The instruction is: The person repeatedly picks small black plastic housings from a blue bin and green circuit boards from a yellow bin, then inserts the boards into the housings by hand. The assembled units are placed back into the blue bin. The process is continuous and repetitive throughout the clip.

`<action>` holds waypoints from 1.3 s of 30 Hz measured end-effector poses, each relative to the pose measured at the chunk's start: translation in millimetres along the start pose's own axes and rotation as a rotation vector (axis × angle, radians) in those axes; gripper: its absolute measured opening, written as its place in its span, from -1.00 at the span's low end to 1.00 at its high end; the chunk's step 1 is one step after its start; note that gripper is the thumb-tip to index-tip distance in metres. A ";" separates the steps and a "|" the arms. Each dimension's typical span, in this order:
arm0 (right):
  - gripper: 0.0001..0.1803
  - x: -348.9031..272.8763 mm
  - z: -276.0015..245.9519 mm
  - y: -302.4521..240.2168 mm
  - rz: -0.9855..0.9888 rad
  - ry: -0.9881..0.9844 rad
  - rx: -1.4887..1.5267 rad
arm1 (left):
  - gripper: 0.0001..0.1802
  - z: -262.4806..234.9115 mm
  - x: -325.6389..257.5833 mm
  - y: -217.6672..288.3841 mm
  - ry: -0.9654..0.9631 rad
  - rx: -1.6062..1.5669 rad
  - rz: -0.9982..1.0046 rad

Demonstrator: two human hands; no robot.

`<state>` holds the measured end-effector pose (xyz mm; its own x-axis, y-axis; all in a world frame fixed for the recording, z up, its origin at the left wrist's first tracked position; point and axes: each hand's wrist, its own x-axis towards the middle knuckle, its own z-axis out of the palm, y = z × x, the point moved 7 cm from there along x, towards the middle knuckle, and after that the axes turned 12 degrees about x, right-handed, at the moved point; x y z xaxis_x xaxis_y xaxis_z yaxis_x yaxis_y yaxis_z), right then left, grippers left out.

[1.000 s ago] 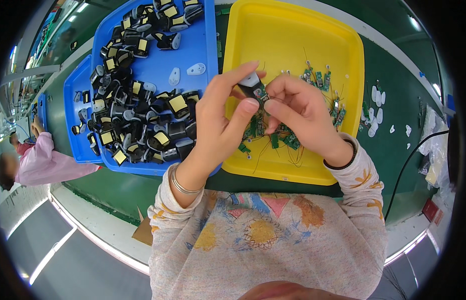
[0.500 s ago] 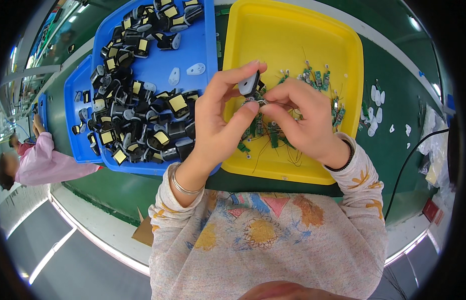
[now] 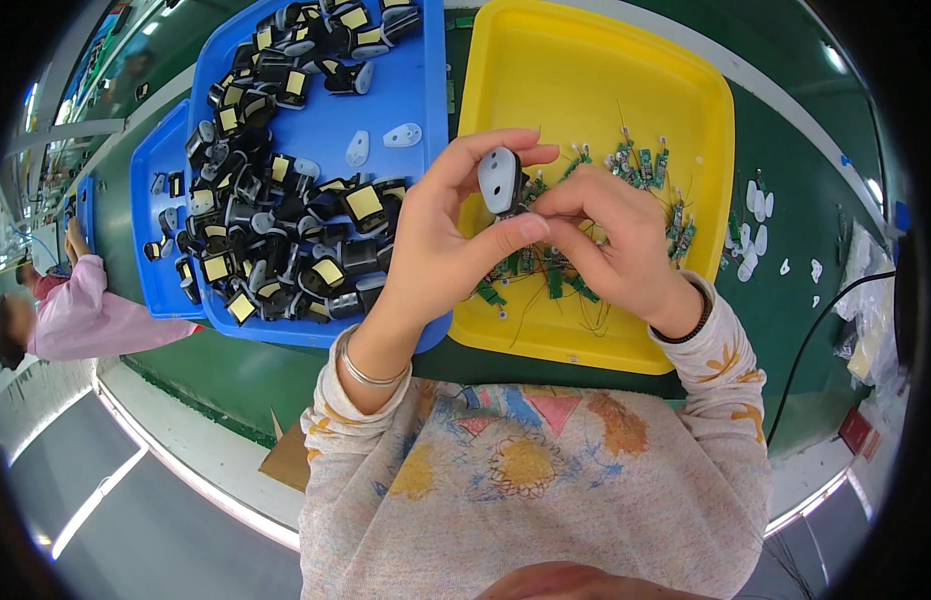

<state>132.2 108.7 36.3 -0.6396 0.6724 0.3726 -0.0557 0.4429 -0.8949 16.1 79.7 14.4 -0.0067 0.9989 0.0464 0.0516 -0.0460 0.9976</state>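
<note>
Over the left part of the yellow tray (image 3: 586,60), my left hand (image 3: 436,240) grips a black plastic housing with a pale grey oval face (image 3: 499,180), the face turned up and toward the left. My right hand (image 3: 616,240) pinches at the housing's lower end, its thumb and fingers close to my left thumb. What lies between those fingertips is mostly hidden; a bit of small green circuit board shows behind them. Beneath my hands in the tray lie several green circuit boards (image 3: 556,280) with thin wires.
To the left, a blue tray (image 3: 386,95) holds many black housings with yellow pads (image 3: 366,205) and loose grey oval covers (image 3: 403,135). White oval pieces (image 3: 756,200) lie on the green table at right, near a black cable (image 3: 811,330). A person in pink (image 3: 96,315) sits far left.
The housing has turned in my left hand so its grey face shows more fully. My left thumb has moved right, nearer my right fingertips. The whole view has shifted slightly.
</note>
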 end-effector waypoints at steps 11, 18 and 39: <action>-0.89 0.7 1.1 -10.5 -0.066 -0.012 -0.046 | -0.49 -1.0 -6.3 11.3 0.023 0.136 0.123; -0.89 24.2 -5.1 2.6 -0.081 -0.056 -0.240 | -0.45 -29.7 2.6 20.0 0.161 0.580 0.189; -0.83 62.1 -67.1 37.9 -0.203 -0.021 -0.762 | -0.70 -63.5 -6.6 32.2 0.333 1.652 0.184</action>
<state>141.8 206.9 42.0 -0.6881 0.5266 0.4993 0.3628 0.8455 -0.3917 -45.6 71.0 49.5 -0.0656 0.9270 0.3694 0.9847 0.1200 -0.1262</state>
